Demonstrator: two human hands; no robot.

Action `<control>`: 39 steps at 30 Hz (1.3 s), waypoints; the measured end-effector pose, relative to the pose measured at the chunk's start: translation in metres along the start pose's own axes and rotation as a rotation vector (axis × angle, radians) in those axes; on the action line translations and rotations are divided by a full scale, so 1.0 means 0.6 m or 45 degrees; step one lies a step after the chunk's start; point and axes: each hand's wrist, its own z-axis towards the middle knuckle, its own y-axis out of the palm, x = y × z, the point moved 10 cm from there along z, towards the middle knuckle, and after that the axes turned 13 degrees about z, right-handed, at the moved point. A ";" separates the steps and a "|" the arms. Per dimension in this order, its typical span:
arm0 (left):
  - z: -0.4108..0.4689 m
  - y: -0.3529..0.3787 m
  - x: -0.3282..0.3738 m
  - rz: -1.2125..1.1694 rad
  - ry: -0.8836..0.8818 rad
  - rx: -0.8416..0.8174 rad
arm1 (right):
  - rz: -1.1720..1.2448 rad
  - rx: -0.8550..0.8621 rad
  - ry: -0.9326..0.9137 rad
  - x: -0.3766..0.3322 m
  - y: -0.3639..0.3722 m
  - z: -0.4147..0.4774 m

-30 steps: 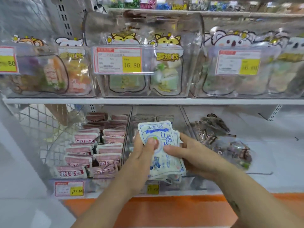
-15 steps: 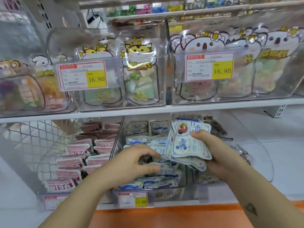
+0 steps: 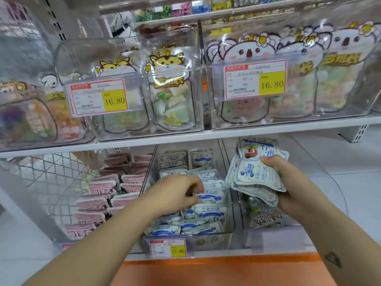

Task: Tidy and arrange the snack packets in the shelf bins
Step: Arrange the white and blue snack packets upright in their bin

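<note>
Now, held stack [image 3: 257, 174]: several flat white pouches with blue print, soft and slightly crumpled; long axis runs up and away, top edges toward the upper shelf, printed faces to the camera; it hangs over the right-hand bin, just beside the middle bin's wall
Right hand [image 3: 292, 182]: thumb on the front, fingers curled beneath, gripping the held stack at its right edge
Left hand [image 3: 175, 193]: knuckles up, fingers curled down onto the binned packets [image 3: 208, 197]; whether they pinch one I cannot tell
Binned packets: same white-and-blue pouches, two rows, overlapping like shingles, tops leaning back
Middle bin [image 3: 232, 203]: clear rigid plastic, straight walls, price tag [image 3: 168, 247] on its front
Pink packets [image 3: 99, 187]: glossy, rowed in the left bin
</note>
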 end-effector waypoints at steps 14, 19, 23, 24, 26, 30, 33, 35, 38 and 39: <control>0.155 0.025 -0.048 0.179 -0.229 -0.284 | -0.059 0.028 -0.029 -0.007 -0.005 0.018; 0.180 0.054 -0.045 0.248 -0.149 -0.477 | -0.035 0.050 -0.031 -0.015 -0.013 0.025; 0.195 0.060 -0.031 0.335 -0.072 -0.464 | -0.029 0.056 -0.019 -0.015 -0.014 0.031; 0.200 0.058 -0.023 0.337 -0.039 -0.429 | -0.025 0.049 -0.019 -0.016 -0.013 0.031; 0.210 0.047 -0.021 0.279 -0.003 -0.325 | -0.012 0.039 -0.027 -0.019 -0.014 0.031; 0.220 0.037 -0.066 0.075 -0.110 -0.169 | -0.069 0.033 -0.027 -0.020 -0.019 0.034; 0.224 0.033 -0.075 0.146 -0.151 -0.039 | -0.096 0.064 -0.035 -0.019 -0.025 0.038; 0.228 0.034 -0.083 0.182 -0.198 -0.009 | -0.076 0.070 -0.029 -0.016 -0.023 0.037; 0.220 0.031 -0.094 0.078 -0.233 -0.087 | -0.074 0.072 -0.049 -0.015 -0.020 0.034; 0.211 0.027 -0.094 0.064 -0.229 -0.110 | -0.088 0.077 -0.057 -0.015 -0.020 0.031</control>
